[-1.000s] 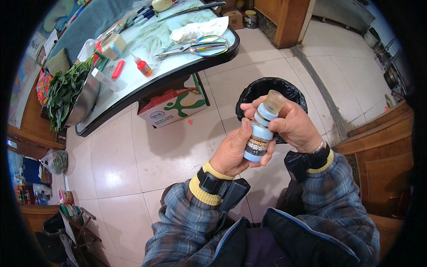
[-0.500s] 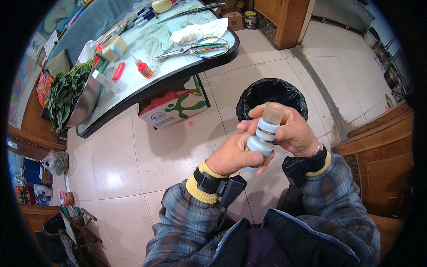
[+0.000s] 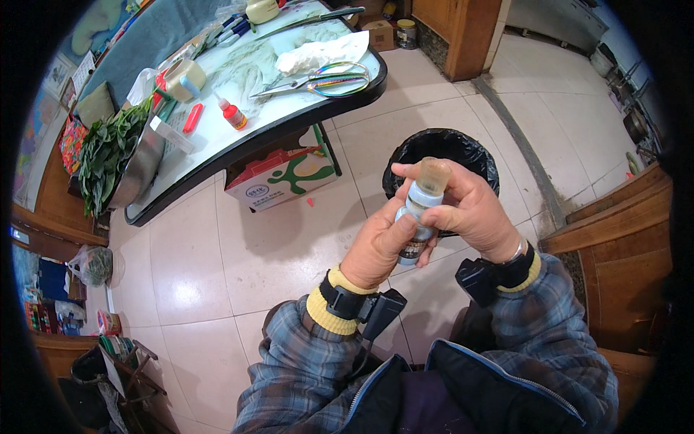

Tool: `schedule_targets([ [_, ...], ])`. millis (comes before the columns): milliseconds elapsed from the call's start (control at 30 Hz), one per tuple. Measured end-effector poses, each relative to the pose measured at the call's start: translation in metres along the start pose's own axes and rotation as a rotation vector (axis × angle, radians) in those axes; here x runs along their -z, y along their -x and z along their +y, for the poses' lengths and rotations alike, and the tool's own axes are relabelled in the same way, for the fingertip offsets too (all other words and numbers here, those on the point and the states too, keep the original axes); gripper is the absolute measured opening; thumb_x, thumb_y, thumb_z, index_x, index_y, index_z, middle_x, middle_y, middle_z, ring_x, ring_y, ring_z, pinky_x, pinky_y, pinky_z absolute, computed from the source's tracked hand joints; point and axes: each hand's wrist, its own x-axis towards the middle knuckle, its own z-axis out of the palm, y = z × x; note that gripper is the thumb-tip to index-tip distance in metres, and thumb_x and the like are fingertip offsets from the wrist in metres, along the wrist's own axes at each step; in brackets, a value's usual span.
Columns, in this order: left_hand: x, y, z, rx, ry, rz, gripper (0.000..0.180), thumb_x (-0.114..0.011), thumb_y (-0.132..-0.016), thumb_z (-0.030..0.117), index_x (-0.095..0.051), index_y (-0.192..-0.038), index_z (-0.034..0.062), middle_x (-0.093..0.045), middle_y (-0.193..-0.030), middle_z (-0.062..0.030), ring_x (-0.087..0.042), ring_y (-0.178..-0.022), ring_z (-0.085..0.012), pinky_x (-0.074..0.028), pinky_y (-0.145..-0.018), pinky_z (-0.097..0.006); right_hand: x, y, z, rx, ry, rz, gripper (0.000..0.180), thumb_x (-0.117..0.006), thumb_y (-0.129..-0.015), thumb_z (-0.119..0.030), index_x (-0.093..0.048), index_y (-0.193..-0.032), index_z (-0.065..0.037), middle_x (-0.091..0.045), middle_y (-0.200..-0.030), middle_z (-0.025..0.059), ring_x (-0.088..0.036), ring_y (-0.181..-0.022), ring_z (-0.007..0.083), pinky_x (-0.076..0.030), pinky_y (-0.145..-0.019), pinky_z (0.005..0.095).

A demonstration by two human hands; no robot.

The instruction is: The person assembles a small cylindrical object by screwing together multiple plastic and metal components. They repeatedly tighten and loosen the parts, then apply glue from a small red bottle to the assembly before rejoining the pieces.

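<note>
While the left hand wraps its thumb and fingers around a light-blue cylinder, the right hand grips a clear-ended piece at its far end, thumb on the near side and fingers curled behind. Both things are held in the air in front of the person, slightly right of the middle of the scene. The cylinder has a dark, beaded band near its base; the piece has a light-blue collar and a cloudy, see-through end tilted toward the far right. Whether the two are joined or merely touching cannot be told, as the thumbs cover the meeting place.

Just beyond and below the hands, a bin lined with a black bag stands on the tiled floor. To the far left is a table with a pale top and dark edge. On it lie scissors beside crumpled white paper, with a small red bottle farther left. At its left end, leafy greens spill over a metal bowl. A printed carton sits beneath the table.
</note>
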Motion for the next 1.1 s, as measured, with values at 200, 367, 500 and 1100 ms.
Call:
schedule_targets([
  [200, 0.001, -0.003, -0.007, -0.059, 0.074, 0.024, 0.092, -0.059, -0.078, 0.076, -0.042, -0.132, 0.0034, -0.058, -0.093, -0.0071, -0.061, -0.069, -0.0156, -0.050, -0.056, -0.025, -0.002, -0.001, 0.002, 0.201, 0.343, 0.053, 0.065, -0.079, -0.080, -0.022, -0.052, -0.136, -0.004, -0.063, -0.118, 0.0085, -0.061, -0.103, 0.0157, -0.051, -0.093, 0.0293],
  [367, 0.010, 0.000, -0.010, -0.014, 0.091, -0.052, 0.089, -0.063, -0.077, 0.074, -0.045, -0.131, 0.0050, -0.060, -0.096, -0.0077, -0.063, -0.074, -0.0168, -0.052, -0.062, -0.027, 0.001, 0.001, 0.001, 0.223, 0.362, -0.005, 0.066, -0.081, -0.077, -0.022, -0.053, -0.135, -0.004, -0.063, -0.123, 0.0108, -0.062, -0.108, 0.0178, -0.050, -0.095, 0.0302],
  [500, 0.022, 0.003, -0.007, -0.037, -0.090, 0.116, 0.061, -0.078, -0.079, 0.031, -0.055, -0.129, 0.0058, -0.063, -0.112, -0.0092, -0.062, -0.098, -0.0182, -0.054, -0.078, -0.032, 0.006, -0.002, 0.002, 0.361, 0.397, -0.060, 0.079, -0.085, -0.071, -0.031, -0.050, -0.137, -0.005, -0.062, -0.130, 0.0128, -0.061, -0.117, 0.0235, -0.047, -0.101, 0.0336],
  [1100, 0.042, -0.003, -0.005, -0.252, -0.018, -0.009, 0.059, -0.075, -0.082, 0.005, -0.054, -0.137, 0.0090, -0.057, -0.131, -0.0050, -0.053, -0.120, -0.0177, -0.044, -0.102, -0.033, 0.008, 0.000, -0.013, 0.542, 0.627, -0.045, 0.057, -0.082, -0.074, -0.025, -0.063, -0.125, -0.008, -0.064, -0.125, 0.0116, -0.060, -0.116, 0.0267, -0.048, -0.098, 0.0368],
])
